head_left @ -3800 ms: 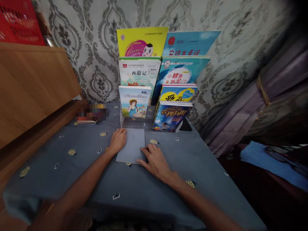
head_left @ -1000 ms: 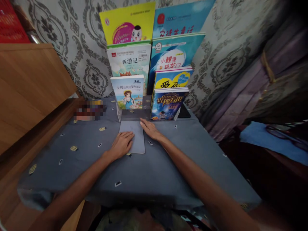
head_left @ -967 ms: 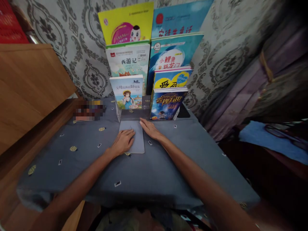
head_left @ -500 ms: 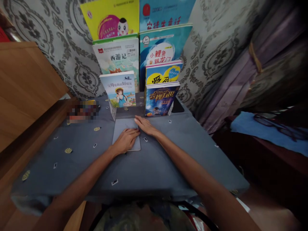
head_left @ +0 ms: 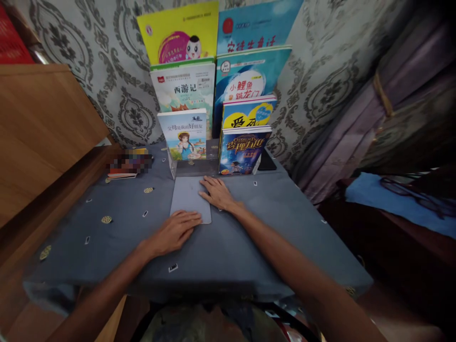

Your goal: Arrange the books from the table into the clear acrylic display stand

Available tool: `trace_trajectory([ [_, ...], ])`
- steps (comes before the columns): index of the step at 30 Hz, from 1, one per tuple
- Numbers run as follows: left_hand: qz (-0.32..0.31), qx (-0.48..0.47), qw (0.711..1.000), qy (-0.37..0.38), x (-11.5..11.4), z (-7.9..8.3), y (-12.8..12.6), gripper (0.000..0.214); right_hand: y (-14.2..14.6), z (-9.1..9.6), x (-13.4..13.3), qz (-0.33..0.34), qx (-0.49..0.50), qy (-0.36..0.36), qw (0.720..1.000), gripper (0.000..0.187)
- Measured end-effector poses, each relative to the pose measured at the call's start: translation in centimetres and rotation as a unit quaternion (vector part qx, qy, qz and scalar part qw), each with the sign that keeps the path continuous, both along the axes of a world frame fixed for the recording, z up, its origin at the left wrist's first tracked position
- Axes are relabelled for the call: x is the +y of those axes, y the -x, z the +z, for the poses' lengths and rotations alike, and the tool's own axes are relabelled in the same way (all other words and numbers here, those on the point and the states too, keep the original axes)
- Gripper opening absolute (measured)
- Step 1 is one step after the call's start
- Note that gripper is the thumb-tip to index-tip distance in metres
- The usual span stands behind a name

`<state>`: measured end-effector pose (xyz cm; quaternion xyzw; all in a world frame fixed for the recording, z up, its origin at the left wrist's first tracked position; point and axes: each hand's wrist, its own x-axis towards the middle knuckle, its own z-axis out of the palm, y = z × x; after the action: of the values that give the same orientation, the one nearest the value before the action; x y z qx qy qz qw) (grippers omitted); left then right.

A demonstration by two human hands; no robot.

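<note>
A thin grey sheet [head_left: 188, 197] lies flat on the blue-grey tablecloth [head_left: 249, 228], just in front of a clear tiered book stand [head_left: 194, 167]. My right hand [head_left: 215, 192] rests flat on the sheet's right edge, fingers stretched out. My left hand [head_left: 174, 232] lies flat on the cloth at the sheet's near edge, fingertips touching its lower corner. Neither hand holds anything. Several picture books stand in the rack, with a girl-cover book [head_left: 183, 134] front left and a dark blue book [head_left: 242, 149] front right.
A wooden cabinet [head_left: 39, 128] stands along the left. A blurred stack of small items [head_left: 130, 164] lies at the table's back left. Patterned wallpaper is behind the rack; purple curtains [head_left: 384, 109] hang right. A blue cloth [head_left: 395, 202] lies on a dark surface at right.
My left hand has slid back off the grey sheet toward me, onto the cloth at its near edge. My right hand stays on the sheet's right side.
</note>
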<state>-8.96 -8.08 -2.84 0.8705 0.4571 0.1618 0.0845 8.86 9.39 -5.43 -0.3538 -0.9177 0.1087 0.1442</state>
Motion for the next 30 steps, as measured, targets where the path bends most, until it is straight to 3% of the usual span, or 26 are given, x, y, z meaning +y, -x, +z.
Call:
trace_trajectory([
  [5,0.090,0.071,0.993,-0.025,1.2,0.3,6.5,0.051,0.0,0.3,-0.1,-0.003,-0.006,0.002,1.000,0.051],
  [8,0.100,0.143,0.984,-0.033,1.9,0.8,9.0,0.053,0.0,0.4,-0.1,0.001,-0.007,-0.002,1.000,0.050],
  [13,0.015,0.208,0.977,-0.043,3.5,2.4,8.4,0.055,0.0,0.4,-0.1,0.003,-0.011,-0.004,1.000,0.050],
  [16,-0.042,0.219,0.974,-0.041,4.5,2.5,7.2,0.060,0.0,0.5,-0.2,-0.002,-0.010,0.001,1.000,0.050],
  [20,0.000,0.166,0.984,-0.061,5.4,0.3,6.6,0.055,0.0,0.4,0.0,0.000,0.003,0.002,1.000,0.048],
  [25,0.095,0.013,0.993,-0.070,6.7,-2.6,6.6,0.049,-0.1,0.4,0.1,0.003,0.016,0.006,1.000,0.047],
  [30,0.144,-0.150,0.976,-0.060,7.6,-2.7,6.4,0.043,-0.4,1.1,0.3,-0.004,0.091,0.043,0.995,0.041],
])
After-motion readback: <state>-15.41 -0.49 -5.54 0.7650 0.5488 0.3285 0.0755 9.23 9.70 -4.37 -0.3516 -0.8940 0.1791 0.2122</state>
